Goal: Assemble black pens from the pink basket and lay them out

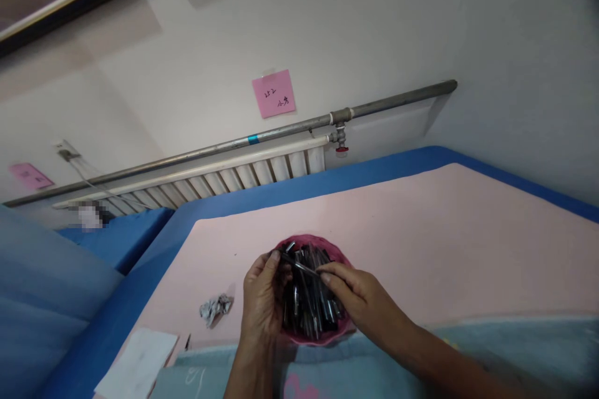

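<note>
Spanning the gap between both hands, a thin dark pen (pixel 299 264) lies level just above a pink bowl (pixel 285 245) packed with dark pens and pen parts (pixel 311 305). The left hand (pixel 262 302) has its grip pinched on the pen's left end, fingers curled against the bowl's left rim. The right hand (pixel 358 299) pinches the pen's right end between thumb and forefinger, its forearm crossing the bowl's right side. The bowl sits on a pink table (pixel 444 249) with a blue border. Left of the bowl lies a crumpled foil scrap (pixel 215 308), and further left a white sheet (pixel 138 365). Beyond the bowl, a white radiator (pixel 224 177) and a grey pipe (pixel 262 136) run along the wall, with a pink note (pixel 274 93) stuck above them.
</note>
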The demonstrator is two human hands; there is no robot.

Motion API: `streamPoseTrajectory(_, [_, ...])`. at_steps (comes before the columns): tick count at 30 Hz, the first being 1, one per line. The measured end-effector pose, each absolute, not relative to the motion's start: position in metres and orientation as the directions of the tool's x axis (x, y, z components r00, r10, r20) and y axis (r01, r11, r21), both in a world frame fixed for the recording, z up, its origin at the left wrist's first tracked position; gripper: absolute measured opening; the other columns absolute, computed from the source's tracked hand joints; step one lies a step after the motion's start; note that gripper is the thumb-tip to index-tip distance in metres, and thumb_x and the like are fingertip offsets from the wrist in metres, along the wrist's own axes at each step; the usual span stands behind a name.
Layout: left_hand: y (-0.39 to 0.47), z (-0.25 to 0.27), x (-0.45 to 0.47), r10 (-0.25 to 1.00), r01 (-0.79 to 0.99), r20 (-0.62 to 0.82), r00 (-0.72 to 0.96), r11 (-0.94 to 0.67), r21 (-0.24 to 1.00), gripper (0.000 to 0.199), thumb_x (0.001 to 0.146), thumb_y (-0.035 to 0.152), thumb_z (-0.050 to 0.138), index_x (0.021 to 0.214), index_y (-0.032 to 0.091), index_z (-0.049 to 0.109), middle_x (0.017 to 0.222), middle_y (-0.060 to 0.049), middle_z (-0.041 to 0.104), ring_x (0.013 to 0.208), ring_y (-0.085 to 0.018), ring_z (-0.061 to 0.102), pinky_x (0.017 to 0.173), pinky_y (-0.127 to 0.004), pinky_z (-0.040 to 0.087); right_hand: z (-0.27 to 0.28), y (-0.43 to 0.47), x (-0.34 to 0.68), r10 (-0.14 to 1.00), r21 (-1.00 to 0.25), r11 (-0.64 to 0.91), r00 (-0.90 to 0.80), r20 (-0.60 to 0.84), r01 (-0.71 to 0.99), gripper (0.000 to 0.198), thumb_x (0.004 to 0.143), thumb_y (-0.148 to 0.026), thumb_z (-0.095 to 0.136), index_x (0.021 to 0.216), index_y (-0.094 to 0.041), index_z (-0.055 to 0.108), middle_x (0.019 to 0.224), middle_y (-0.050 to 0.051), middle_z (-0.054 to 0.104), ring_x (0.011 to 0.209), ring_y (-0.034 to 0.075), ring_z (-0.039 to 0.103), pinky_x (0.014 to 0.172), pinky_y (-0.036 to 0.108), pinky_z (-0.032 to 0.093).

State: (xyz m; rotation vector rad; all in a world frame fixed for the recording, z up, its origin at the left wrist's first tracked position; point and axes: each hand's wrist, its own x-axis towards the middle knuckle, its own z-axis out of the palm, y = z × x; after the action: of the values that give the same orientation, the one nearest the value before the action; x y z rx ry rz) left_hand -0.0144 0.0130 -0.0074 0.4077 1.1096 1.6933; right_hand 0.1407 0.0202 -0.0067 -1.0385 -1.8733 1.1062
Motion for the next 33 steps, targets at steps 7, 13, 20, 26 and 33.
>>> streamPoseTrajectory(7, [0.013, -0.006, -0.019, 0.858, -0.592, -0.25, -0.448, -0.076, 0.802, 0.024, 0.054, 0.023, 0.077, 0.071, 0.015, 0.062, 0.056, 0.003, 0.063, 0.046, -0.007, 0.056, 0.045, -0.017, 0.044, -0.013, 0.018, 0.145, 0.857, -0.766, 0.474, -0.427, 0.288, 0.433, 0.011, 0.085, -0.022, 0.043, 0.088, -0.022, 0.053, 0.08, 0.002, 0.061, 0.073, 0.016, 0.057, 0.063, 0.03, 0.045])
streamPoseTrajectory(13, [0.015, -0.008, -0.025, 0.856, -0.606, -0.267, -0.443, -0.067, 0.793, 0.024, 0.054, 0.023, 0.077, 0.07, 0.015, 0.061, 0.056, 0.003, 0.063, 0.046, -0.007, 0.057, 0.045, -0.016, 0.044, -0.017, 0.021, 0.146, 0.802, -0.684, 0.58, -0.459, 0.382, 0.442, 0.022, 0.082, -0.022, 0.049, 0.105, -0.021, 0.051, 0.096, 0.006, 0.059, 0.086, 0.019, 0.056, 0.072, 0.033, 0.045])
streamPoseTrajectory(20, [0.014, -0.007, -0.026, 0.861, -0.599, -0.252, -0.442, -0.075, 0.797, 0.023, 0.055, 0.023, 0.076, 0.07, 0.014, 0.061, 0.056, 0.002, 0.063, 0.047, -0.007, 0.058, 0.045, -0.016, 0.045, -0.021, 0.022, 0.148, 0.813, -0.69, 0.561, -0.464, 0.353, 0.458, 0.018, 0.087, -0.027, 0.044, 0.101, -0.023, 0.054, 0.086, 0.004, 0.061, 0.075, 0.017, 0.057, 0.065, 0.031, 0.046])
streamPoseTrajectory(26, [0.014, -0.007, -0.025, 0.866, -0.609, -0.254, -0.43, -0.07, 0.79, 0.019, 0.058, 0.02, 0.075, 0.07, 0.014, 0.061, 0.056, 0.002, 0.063, 0.048, -0.007, 0.058, 0.046, -0.016, 0.046, -0.018, 0.022, 0.148, 0.791, -0.655, 0.598, -0.469, 0.392, 0.461, 0.015, 0.087, -0.021, 0.04, 0.094, -0.02, 0.054, 0.083, 0.004, 0.059, 0.076, 0.017, 0.056, 0.067, 0.031, 0.045])
streamPoseTrajectory(33, [0.015, -0.009, -0.027, 0.86, -0.602, -0.261, -0.439, -0.066, 0.796, 0.021, 0.057, 0.021, 0.075, 0.07, 0.015, 0.06, 0.057, 0.002, 0.063, 0.048, -0.007, 0.058, 0.045, -0.016, 0.046, -0.015, 0.022, 0.148, 0.735, -0.563, 0.674, -0.509, 0.448, 0.478, 0.015, 0.083, -0.019, 0.047, 0.097, -0.019, 0.053, 0.09, 0.006, 0.058, 0.085, 0.02, 0.054, 0.074, 0.034, 0.043])
